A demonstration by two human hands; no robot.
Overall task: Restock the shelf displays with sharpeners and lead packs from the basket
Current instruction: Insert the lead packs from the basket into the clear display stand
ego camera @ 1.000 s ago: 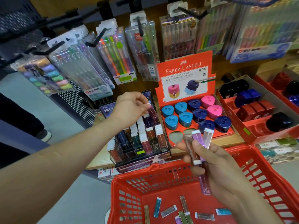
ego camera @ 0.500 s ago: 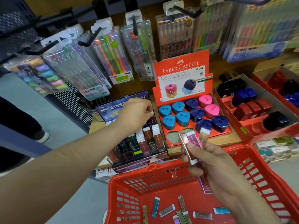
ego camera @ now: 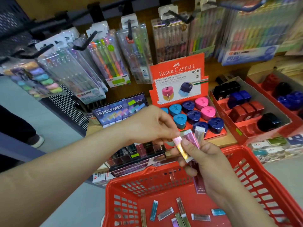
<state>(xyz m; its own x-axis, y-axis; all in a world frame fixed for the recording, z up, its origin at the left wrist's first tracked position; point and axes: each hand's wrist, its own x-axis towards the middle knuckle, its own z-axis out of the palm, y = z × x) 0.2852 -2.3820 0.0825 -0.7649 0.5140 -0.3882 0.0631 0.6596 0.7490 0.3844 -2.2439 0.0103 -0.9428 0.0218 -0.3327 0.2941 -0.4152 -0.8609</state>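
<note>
The right hand [ego camera: 206,161] grips three lead packs [ego camera: 191,138]; the left hand [ego camera: 152,125] pinches the pink pack [ego camera: 180,145] at its top, above the basket [ego camera: 147,176].

L hand [ego camera: 152,126] pinching, R hand [ego camera: 201,154] gripping, forearms converging

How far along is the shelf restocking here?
Roughly midway, I'd guess. Done: the Hi-Polymer lead display holds rows of packs, and the Faber-Castell sharpener display holds many sharpeners. In hand: the right hand holds a fan of lead packs, and the left hand pinches the pink lead pack. Left: several loose lead packs in the red basket.
</note>
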